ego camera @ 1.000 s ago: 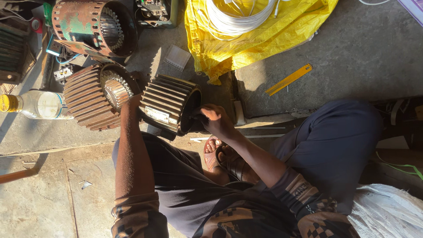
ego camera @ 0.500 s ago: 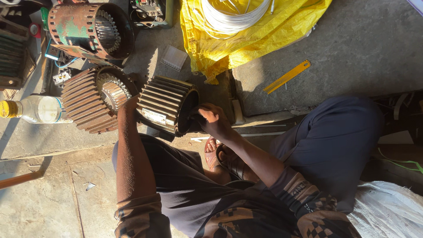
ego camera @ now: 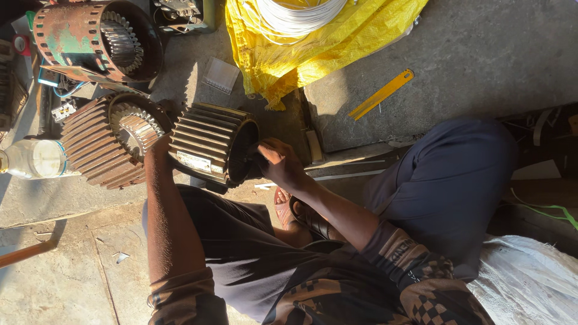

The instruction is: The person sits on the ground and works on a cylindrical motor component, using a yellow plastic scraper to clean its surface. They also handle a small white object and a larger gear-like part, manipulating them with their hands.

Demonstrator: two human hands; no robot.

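A ribbed, rust-brown motor housing (ego camera: 208, 143) lies on its side on the concrete, just past my knees. My left hand (ego camera: 159, 146) reaches to its far left end, between it and a second ribbed housing (ego camera: 102, 141); the fingers are hidden behind the casing. My right hand (ego camera: 276, 160) is at the housing's dark open mouth on the right, fingers curled onto its rim and reaching inside. What lies inside the opening is in shadow.
A larger rusty stator shell (ego camera: 96, 39) stands at the top left. A plastic bottle (ego camera: 33, 159) lies at the left edge. A yellow sack (ego camera: 325, 45) holds a white wire coil (ego camera: 295, 15). A yellow strip (ego camera: 382, 93) lies on the slab.
My right hand has drawn slightly closer into the housing's mouth. The left arm stays in place; the view has shifted a little.
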